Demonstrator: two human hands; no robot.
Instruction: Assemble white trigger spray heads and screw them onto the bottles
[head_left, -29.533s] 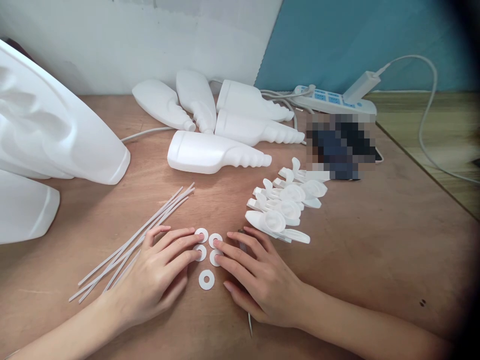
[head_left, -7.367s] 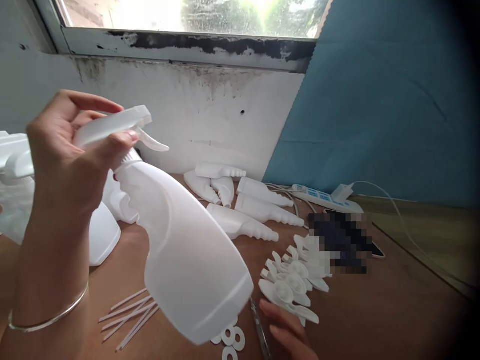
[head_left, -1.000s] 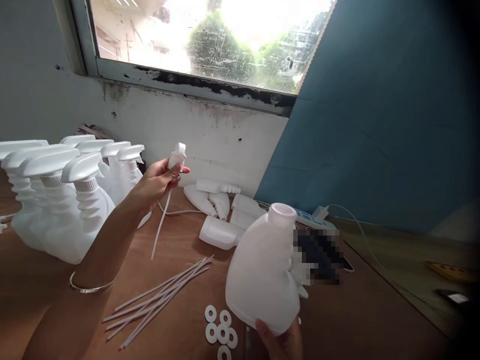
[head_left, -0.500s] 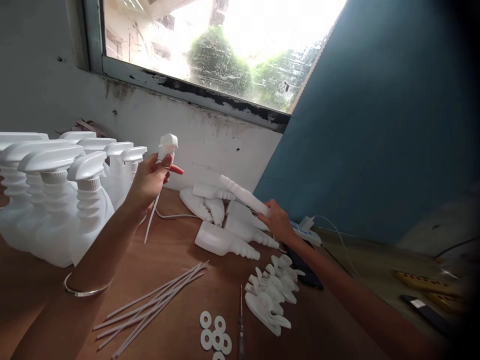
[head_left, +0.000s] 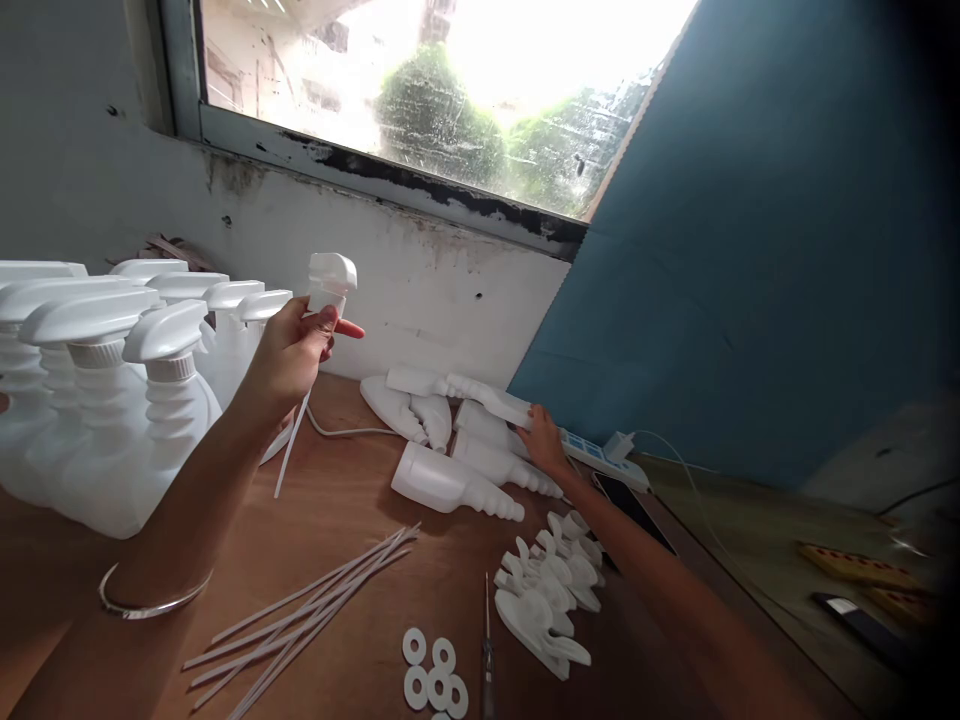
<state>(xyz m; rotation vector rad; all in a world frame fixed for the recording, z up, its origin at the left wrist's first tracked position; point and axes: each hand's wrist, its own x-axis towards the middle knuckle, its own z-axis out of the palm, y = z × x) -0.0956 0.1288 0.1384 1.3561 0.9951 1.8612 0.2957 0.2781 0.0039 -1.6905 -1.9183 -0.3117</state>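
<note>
My left hand (head_left: 292, 345) is closed round a white spray nozzle head (head_left: 331, 275), held upright above the table, with a thin white dip tube (head_left: 291, 452) hanging below the fist. Its index finger sticks out to the right. Over at the back of the table, my right hand (head_left: 541, 440) grips the wide base end of a white plastic bottle (head_left: 491, 396), whose ribbed neck points left. That bottle is low over several other white bottles (head_left: 442, 478) lying on their sides. The right fingertips are partly hidden.
Assembled spray bottles (head_left: 172, 400) stand at left. Nearer lie loose dip tubes (head_left: 300, 620), white ring washers (head_left: 416, 688), a screwdriver (head_left: 487, 660) and a pile of trigger heads (head_left: 547, 590). A power strip (head_left: 600, 458) and a phone (head_left: 634, 508) are on the right.
My right hand has lowered the bottle from a raised tilt toward the lying bottles. My left hand has shifted slightly up and left, and the spray head has turned a little.
</note>
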